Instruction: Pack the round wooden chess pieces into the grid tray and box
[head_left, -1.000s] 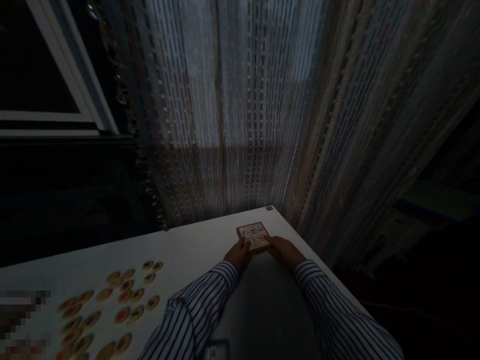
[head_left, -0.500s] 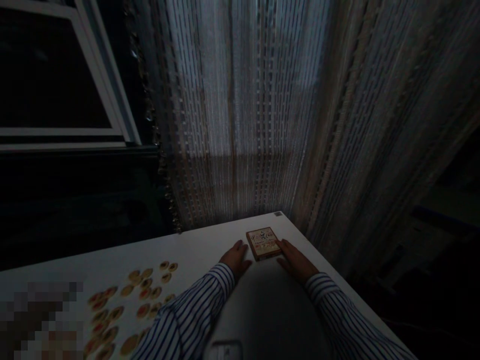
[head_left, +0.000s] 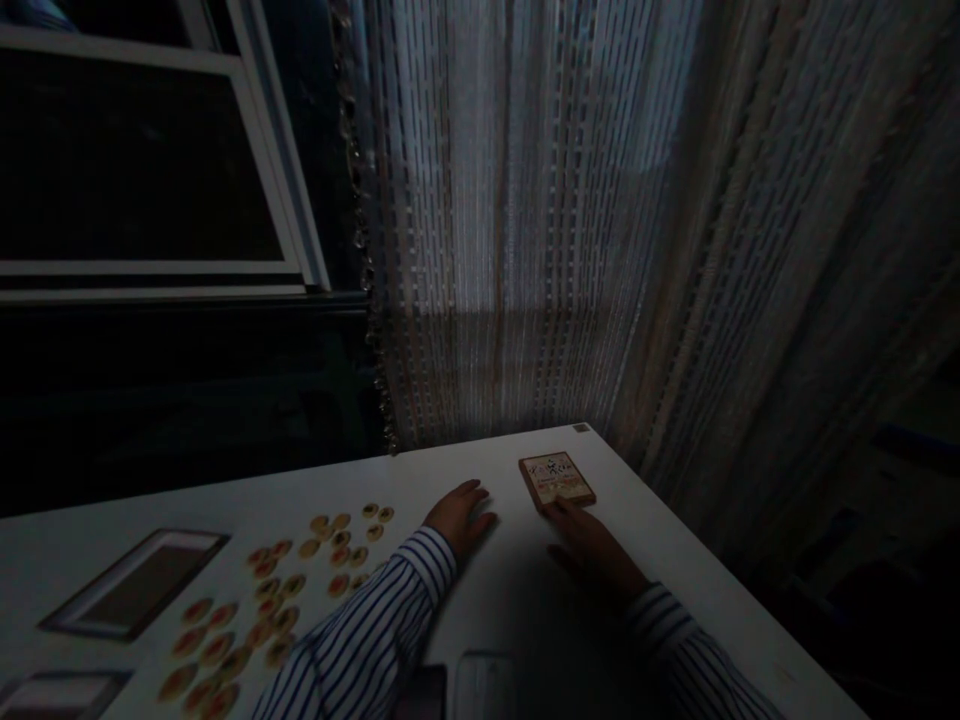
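Note:
A small flat box point(head_left: 559, 478) with dark characters and a reddish pattern on its lid lies near the far right corner of the white table. My right hand point(head_left: 596, 550) has its fingertips on the box's near edge, fingers stretched out. Left of the box, apart from it, my left hand point(head_left: 459, 517) is over the table with its fingers spread and nothing in it. Several round wooden discs point(head_left: 268, 607) with red or dark markings lie scattered beyond my left forearm.
A shallow rectangular tray point(head_left: 142, 585) lies on the white table point(head_left: 450, 460) at the left, with part of another point(head_left: 64, 695) below it. Phone-like objects point(head_left: 484, 685) show at the bottom edge. A string curtain point(head_left: 502, 250) hangs behind the table.
The view has turned left, showing the trays. My left hand has moved away from the box, and my right hand has shifted from its right side to its near edge.

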